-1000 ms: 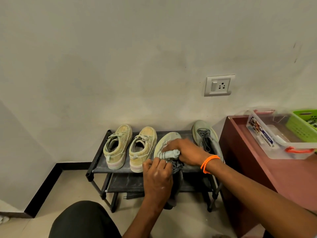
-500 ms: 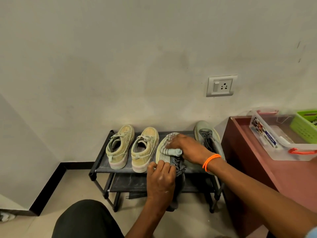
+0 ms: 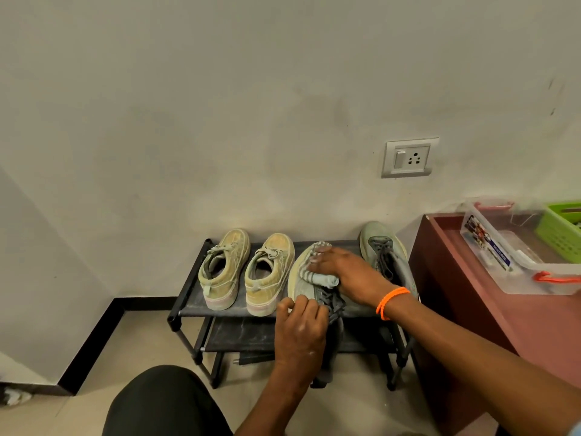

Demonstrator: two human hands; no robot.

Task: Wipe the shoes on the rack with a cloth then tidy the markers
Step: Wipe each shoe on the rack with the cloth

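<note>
While wiping step runs on rack [image 3: 188, 309], I read scene left to right: tan pair [image 3: 248, 272] sits untouched-looking. My left hand [image 3: 300, 328] curls fingers round grey shoe [image 3: 301, 284] at near end, steadying it. My right hand [image 3: 342, 272] presses cloth [image 3: 317, 276] on its toe, fingers fairly straight, cloth bunched under fingers and palm. Next, I judge: far-right shoe [image 3: 382, 247], then markers, none visible.
</note>
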